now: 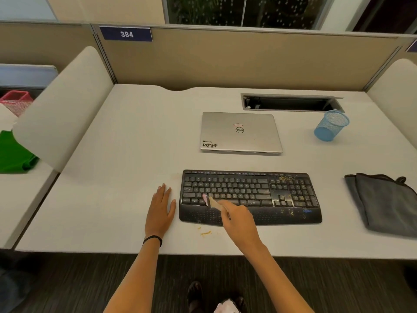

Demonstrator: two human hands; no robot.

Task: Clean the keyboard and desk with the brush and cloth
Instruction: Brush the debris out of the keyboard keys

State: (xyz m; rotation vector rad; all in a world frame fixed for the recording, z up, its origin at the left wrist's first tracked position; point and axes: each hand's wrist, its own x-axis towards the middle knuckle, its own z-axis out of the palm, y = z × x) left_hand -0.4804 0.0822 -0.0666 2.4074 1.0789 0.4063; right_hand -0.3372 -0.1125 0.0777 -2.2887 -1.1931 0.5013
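A black keyboard [250, 195] lies on the white desk [126, 154], with yellowish crumbs over its number pad and right palm rest. My right hand [239, 219] grips a small brush [208, 201] whose pink tip touches the lower left keys; the brush is blurred. My left hand [161, 208] rests flat on the desk just left of the keyboard, fingers straight. A few crumbs [205, 233] lie on the desk in front of the keyboard. A folded dark grey cloth [385, 202] lies at the right, apart from both hands.
A closed silver laptop [240, 132] sits behind the keyboard. A blue mesh cup [330, 125] stands at the back right beside an open cable slot [291, 102]. Padded dividers flank the desk. On the neighbouring desk at the left are a green cloth [13, 154] and a pink mesh basket [15, 101].
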